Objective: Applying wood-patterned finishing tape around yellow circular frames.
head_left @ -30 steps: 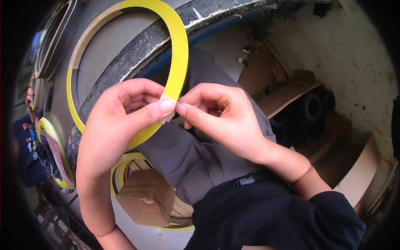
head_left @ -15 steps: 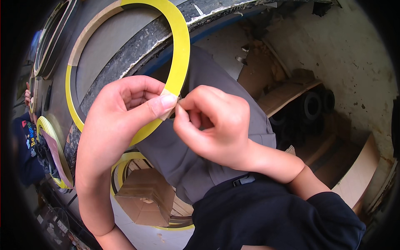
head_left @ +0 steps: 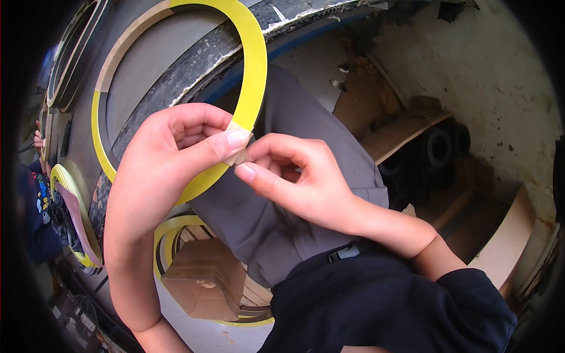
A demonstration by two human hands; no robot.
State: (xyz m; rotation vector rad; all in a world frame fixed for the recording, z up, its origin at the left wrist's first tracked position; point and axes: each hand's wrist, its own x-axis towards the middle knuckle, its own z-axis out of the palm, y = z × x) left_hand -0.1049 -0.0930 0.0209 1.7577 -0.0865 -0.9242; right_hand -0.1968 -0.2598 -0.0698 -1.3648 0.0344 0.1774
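Observation:
A large flat ring (head_left: 254,65), mostly yellow with a tan section at its upper left, leans across the worktop edge toward me. My left hand (head_left: 168,162) is closed on its near right side, thumb pressed over a small tan tape-like piece (head_left: 236,157). Just right of that piece is my right hand (head_left: 306,182), with curled fingers. Its thumb and index fingertip stand slightly apart beside the piece's edge; no held thing shows between them. My left fingers hide part of the ring.
The dark worktop (head_left: 194,76) has a rough, chipped edge. Below is a cardboard box (head_left: 203,276) among more yellow rings. Black rolls (head_left: 438,147) and cardboard lie at the right. Another person's hand (head_left: 39,141) shows at the far left, near stacked yellow rings (head_left: 62,176).
My right thumb and index finger have parted from a pinch at the tan piece, and the thumb has moved slightly down and left. My left hand keeps its hold on the ring.

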